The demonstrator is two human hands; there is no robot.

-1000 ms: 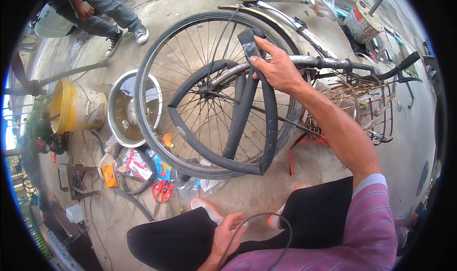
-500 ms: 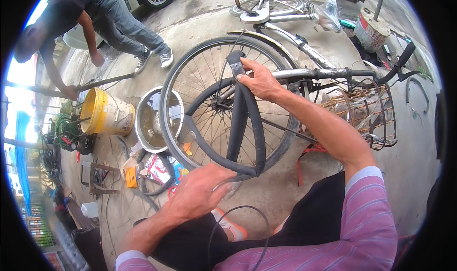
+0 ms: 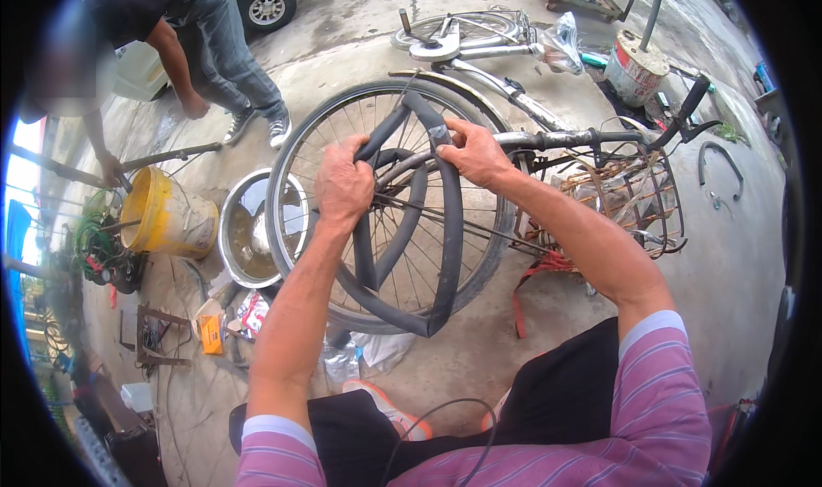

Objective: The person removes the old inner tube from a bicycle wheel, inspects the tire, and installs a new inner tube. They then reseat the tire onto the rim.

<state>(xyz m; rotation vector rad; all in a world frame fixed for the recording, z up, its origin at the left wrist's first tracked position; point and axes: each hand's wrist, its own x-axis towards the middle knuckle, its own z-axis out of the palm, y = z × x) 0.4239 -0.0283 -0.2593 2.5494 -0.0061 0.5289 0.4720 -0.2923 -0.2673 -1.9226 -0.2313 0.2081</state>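
A black bicycle inner tube (image 3: pixel 449 230), folded into long loops, hangs in front of the wheel (image 3: pixel 271 192) of a bicycle lying on its side. My left hand (image 3: pixel 344 183) is closed round one strand of the tube, over the spokes. Beside it, my right hand (image 3: pixel 475 153) pinches another strand between thumb and fingers, next to a greyish patch-like spot (image 3: pixel 439 134) on the rubber. The tube's lower bend hangs near the tyre's near edge. My left fingertips are partly hidden behind the hand.
A metal basin (image 3: pixel 224 230) holding murky water stands left of the wheel, with a yellow bucket (image 3: pixel 175 217) beyond it. Another person stands at the far left. The rusty bicycle basket (image 3: pixel 638 204) lies to the right. A small metal frame (image 3: pixel 161 337) and packets lie at the near left.
My left hand has come up from below the tube and now grips a strand near the right hand. The tube's loops have shifted and spread. The whole view has turned slightly.
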